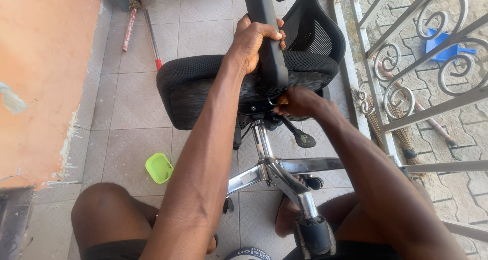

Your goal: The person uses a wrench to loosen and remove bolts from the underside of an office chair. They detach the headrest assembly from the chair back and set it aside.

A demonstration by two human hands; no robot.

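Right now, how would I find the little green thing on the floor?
Start at the black office chair lying tipped over on the tiled floor. Look below its seat, left of the shiny chrome base. There lies a small lime-green tray, square with rounded corners, the only bright green thing around.

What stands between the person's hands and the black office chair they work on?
Nothing visible does. The left hand already grips the chair's black back support, and the right hand touches the joint under the mesh seat.
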